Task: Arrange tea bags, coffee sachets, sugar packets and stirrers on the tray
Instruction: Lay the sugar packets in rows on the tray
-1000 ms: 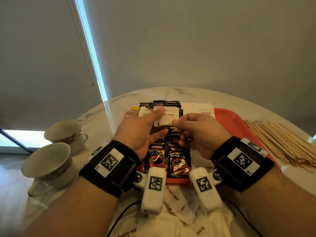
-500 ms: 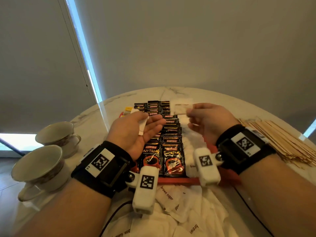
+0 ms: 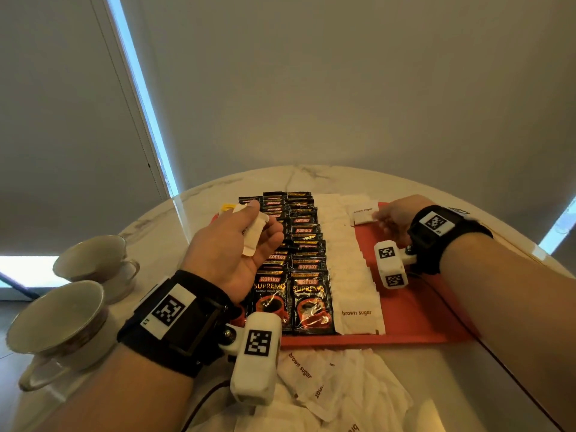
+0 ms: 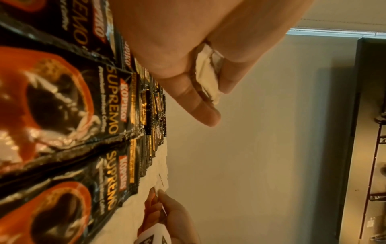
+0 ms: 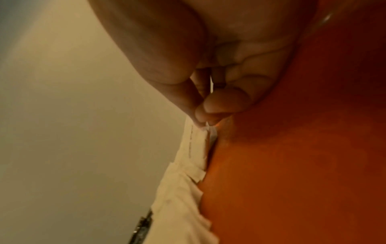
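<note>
Under the right hand (image 3: 393, 215) is the red tray (image 3: 414, 304), and its fingertips pinch a white sugar packet (image 3: 363, 212) at the far end of the tray. Beside that hand runs a row of sugar packets (image 3: 349, 269), then black coffee sachets (image 3: 296, 254). Above the sachets, the left hand (image 3: 232, 251) curls around more small white packets (image 3: 254, 233). Two cups (image 3: 62, 307) sit on the bench (image 3: 452, 375) to its left.

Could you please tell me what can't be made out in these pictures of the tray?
- Tea bags: head view, left hand hides most.
- Stirrers: none in view.
- Packet print: right wrist view, blurred.
- How many packets the left hand holds: fingers cover them.
- Tray's right edge: right forearm hides it.
</note>
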A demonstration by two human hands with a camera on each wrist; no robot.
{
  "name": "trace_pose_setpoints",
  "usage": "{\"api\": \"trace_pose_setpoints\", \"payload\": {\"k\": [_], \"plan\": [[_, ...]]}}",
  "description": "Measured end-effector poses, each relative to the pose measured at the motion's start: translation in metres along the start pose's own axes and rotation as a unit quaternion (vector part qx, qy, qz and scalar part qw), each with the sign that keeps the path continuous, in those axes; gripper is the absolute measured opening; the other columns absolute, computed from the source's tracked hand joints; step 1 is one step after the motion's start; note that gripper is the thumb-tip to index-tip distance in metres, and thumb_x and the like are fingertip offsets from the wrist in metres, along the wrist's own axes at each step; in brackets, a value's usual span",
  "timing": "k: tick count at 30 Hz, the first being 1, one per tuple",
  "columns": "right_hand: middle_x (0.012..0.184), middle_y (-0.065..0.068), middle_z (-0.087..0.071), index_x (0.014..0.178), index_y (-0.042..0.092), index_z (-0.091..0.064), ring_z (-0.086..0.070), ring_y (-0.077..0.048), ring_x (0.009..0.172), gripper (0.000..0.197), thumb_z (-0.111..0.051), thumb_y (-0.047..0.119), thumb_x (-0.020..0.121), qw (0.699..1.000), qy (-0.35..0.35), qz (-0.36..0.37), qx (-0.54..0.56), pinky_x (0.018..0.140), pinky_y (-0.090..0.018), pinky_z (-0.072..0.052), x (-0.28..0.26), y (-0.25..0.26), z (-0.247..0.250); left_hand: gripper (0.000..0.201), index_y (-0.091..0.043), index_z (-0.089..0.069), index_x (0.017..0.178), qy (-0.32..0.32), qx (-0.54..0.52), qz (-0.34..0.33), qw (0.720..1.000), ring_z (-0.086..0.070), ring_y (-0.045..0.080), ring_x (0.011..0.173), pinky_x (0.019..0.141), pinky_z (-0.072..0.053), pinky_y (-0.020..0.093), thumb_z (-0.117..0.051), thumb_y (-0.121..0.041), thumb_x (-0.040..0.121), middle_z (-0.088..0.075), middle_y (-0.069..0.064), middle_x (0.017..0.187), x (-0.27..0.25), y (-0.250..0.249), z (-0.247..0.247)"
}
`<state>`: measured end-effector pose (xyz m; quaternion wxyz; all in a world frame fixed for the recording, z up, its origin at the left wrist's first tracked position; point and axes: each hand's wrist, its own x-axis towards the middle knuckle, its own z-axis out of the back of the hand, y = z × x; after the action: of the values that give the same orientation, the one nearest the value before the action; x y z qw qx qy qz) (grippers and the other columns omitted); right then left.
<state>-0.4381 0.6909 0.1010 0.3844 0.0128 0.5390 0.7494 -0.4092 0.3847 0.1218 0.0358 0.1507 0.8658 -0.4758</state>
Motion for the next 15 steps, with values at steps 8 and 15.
{"api": "trace_pose_setpoints", "payload": {"k": [8,15], "plan": [[0.064,-0.005,-0.060,0.083,0.003,-0.069,-0.051,-0.015,0.055,0.012,-0.072,0.010,0.092,0.998,-0.001,0.010,-0.056,0.058,-0.028,-0.043,0.003,0.002,-0.001,0.018,-0.006,-0.064,0.108,0.000,0.014,-0.005,1.000,-0.074,0.017,0.067,0.058,-0.062,0.028,-0.067,-0.022,0.101,-0.073,0.009,0.077,0.002,0.001,0.001],[0.075,-0.008,-0.066,0.086,0.007,-0.072,-0.061,-0.023,0.073,0.012,-0.070,0.018,0.090,0.999,-0.024,0.037,0.028,0.077,-0.037,-0.053,0.009,-0.010,-0.002,0.023,-0.005,-0.064,0.115,0.006,0.018,-0.012,1.000,-0.073,0.016,0.065,0.057,-0.061,0.028,-0.069,-0.021,0.099,-0.073,0.008,0.077,0.004,0.003,0.002]]}}
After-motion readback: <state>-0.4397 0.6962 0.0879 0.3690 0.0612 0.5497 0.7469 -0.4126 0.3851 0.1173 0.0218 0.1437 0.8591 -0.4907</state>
